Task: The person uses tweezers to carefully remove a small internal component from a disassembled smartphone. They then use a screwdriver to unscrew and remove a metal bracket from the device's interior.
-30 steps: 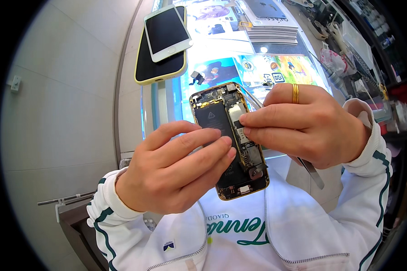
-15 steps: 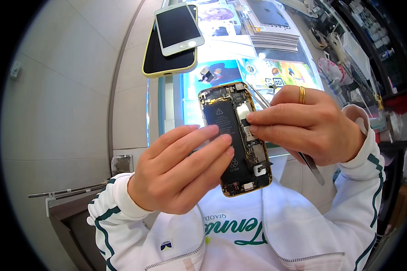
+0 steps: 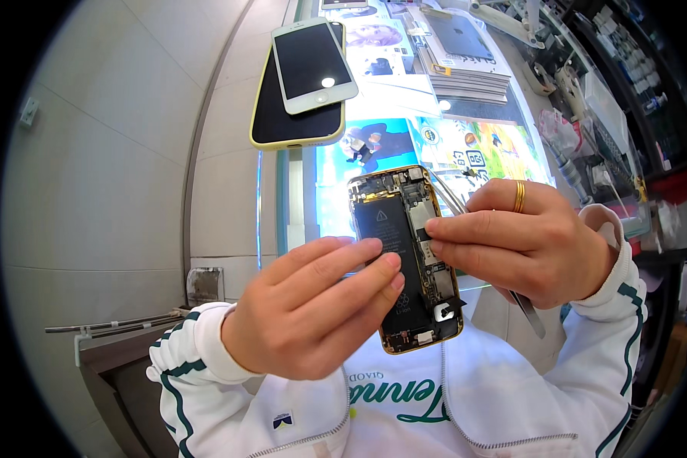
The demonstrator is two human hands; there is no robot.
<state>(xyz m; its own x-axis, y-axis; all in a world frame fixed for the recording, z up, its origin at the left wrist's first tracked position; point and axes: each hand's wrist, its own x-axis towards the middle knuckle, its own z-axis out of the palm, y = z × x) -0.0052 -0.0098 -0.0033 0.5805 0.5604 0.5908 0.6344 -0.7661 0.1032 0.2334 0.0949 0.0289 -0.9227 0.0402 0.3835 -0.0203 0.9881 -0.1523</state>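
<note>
Both hands and the opened smartphone (image 3: pixel 412 267) have come lower in the view since half a second ago, and the worktop (image 3: pixel 291 202) behind has shifted downward also. Left hand (image 3: pixel 313 309) has its grip closed on the left edge of this smartphone, with the fingers over the black battery (image 3: pixel 385 217); its thumb is hidden. Right hand (image 3: pixel 530 248) grips steel tweezers (image 3: pixel 530 317), and two of its fingertips are at the circuit board (image 3: pixel 443 282) along the right side. The tweezer points are beside the upper right edge; whether they touch it, I cannot tell. The smartphone is held tilted, between the hands, before the person's white jacket (image 3: pixel 527 389). Farther away, on the worktop, one white smartphone (image 3: pixel 311 61) lies upon a yellow-cased phone (image 3: pixel 294 130); a stack of booklets (image 3: pixel 469 82) is to the right.
</note>
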